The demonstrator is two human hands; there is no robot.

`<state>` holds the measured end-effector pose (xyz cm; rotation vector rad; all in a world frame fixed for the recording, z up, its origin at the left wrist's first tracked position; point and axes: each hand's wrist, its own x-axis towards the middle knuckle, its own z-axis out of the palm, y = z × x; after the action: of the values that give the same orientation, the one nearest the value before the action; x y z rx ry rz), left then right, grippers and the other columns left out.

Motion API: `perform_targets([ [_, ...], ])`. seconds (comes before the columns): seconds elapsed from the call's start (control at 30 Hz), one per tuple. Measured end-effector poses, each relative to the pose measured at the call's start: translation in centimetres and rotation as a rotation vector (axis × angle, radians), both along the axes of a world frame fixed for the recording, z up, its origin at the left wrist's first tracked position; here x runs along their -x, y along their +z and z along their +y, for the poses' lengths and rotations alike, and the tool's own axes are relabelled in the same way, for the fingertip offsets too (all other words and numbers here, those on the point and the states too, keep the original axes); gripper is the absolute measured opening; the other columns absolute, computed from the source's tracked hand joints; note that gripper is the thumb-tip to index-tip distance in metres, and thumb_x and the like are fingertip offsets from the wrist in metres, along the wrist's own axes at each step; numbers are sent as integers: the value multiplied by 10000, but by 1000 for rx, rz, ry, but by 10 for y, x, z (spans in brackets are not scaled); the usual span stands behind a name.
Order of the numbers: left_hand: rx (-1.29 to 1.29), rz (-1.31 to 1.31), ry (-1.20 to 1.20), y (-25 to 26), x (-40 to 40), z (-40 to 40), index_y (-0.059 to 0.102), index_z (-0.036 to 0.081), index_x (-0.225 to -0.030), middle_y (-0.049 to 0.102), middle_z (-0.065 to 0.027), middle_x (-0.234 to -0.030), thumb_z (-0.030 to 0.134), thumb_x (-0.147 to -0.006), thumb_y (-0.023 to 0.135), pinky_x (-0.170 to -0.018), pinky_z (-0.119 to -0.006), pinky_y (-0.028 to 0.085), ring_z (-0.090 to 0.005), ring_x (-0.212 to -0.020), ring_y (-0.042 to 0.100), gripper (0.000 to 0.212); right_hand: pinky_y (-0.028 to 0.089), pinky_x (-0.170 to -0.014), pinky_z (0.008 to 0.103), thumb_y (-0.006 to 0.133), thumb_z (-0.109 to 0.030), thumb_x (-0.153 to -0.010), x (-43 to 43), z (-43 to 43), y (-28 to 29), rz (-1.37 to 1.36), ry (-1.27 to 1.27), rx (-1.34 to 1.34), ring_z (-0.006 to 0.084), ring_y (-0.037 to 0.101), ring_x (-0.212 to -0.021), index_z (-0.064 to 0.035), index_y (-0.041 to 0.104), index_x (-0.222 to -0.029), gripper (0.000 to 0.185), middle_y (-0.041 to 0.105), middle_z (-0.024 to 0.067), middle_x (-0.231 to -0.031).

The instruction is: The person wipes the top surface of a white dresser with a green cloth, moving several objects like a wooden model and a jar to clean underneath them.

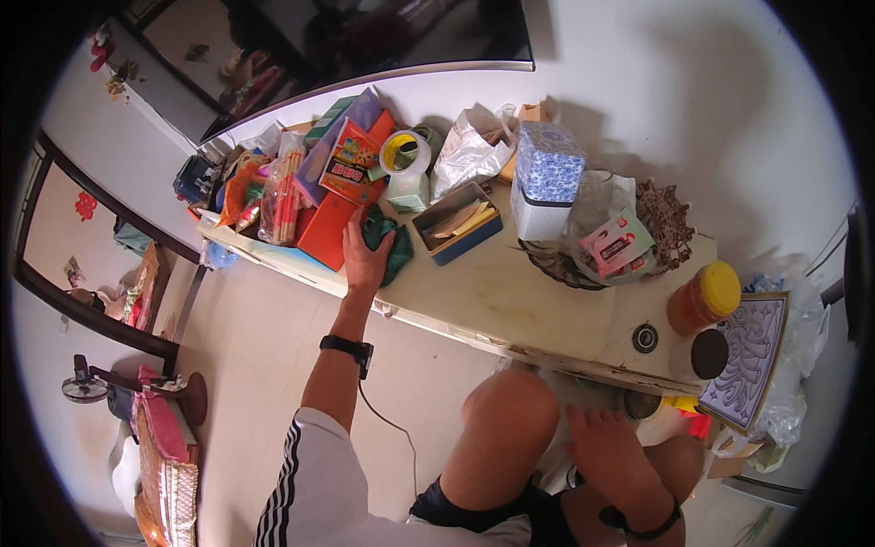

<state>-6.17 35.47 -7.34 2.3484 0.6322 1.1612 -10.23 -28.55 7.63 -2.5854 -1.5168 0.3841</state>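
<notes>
My left hand (366,256) is at the front of a long cream-topped cabinet (533,308), its thumb and fingers around a crumpled dark green bag (393,249). Just left of the fingers lies a flat red box (331,229). To the right of the bag is an open rectangular tin (458,225) with papers and yellow envelopes inside. Behind it stands a roll of clear tape (403,152) on a small pale green box (409,193). My right hand (605,441) lies over my leg beside the knee, fingers spread a little, holding nothing visible.
Bundled red sticks (281,198) and an orange-red packet (352,164) crowd the cabinet's left. Toward the right stand a blue-patterned box (550,164), a glass bowl (591,236), a yellow-lidded jar (704,297) and a dark-lidded jar (697,355). A television (410,41) hangs behind.
</notes>
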Motion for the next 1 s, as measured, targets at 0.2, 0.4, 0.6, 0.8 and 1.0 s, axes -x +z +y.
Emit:
perform_targets([
  [0.2, -190, 289, -152, 18, 12, 35, 729, 71, -1578, 636, -301, -1707, 429, -1072, 887, -1254, -575, 557, -519, -1524, 654, 640, 605, -989, 478, 925, -342, -986, 4, 11, 2, 10, 40, 16, 362, 804, -1054, -26, 650, -1492, 657, 797, 150, -1092],
  [0.4, -135, 367, -244, 40, 21, -53, 699, 121, -1652, 670, -299, -1647, 434, -993, 951, -1251, -564, 577, -517, -1484, 682, 771, 601, -995, 498, 890, -331, -1017, 0, 7, 5, 50, 6, 58, 369, 791, -1094, -18, 643, -1502, 628, 799, 159, -1129],
  [0.6, -149, 280, -231, 38, 60, -125, 735, 101, -1601, 696, -298, -1602, 264, -1012, 926, -1194, -578, 607, -546, -1414, 707, 640, 611, -966, 480, 932, -344, -968, 3, 8, -1, -21, 43, 54, 364, 794, -1030, -44, 670, -1445, 621, 783, 137, -1060],
  [0.8, 5, 270, -138, 30, 39, -54, 757, 71, -1525, 760, -259, -1528, 225, -1089, 831, -1178, -558, 608, -517, -1384, 729, 468, 616, -968, 493, 934, -332, -969, 0, 10, -3, 35, 37, 78, 376, 798, -1034, -38, 668, -1457, 629, 794, 154, -1073],
  [1.0, -194, 358, 3, 18, -4, -3, 768, 33, -1483, 795, -267, -1458, 259, -1113, 789, -1146, -561, 616, -510, -1329, 751, 434, 612, -999, 512, 914, -312, -995, -4, 11, 2, 92, 8, 82, 401, 794, -1106, -21, 658, -1504, 640, 799, 184, -1136],
])
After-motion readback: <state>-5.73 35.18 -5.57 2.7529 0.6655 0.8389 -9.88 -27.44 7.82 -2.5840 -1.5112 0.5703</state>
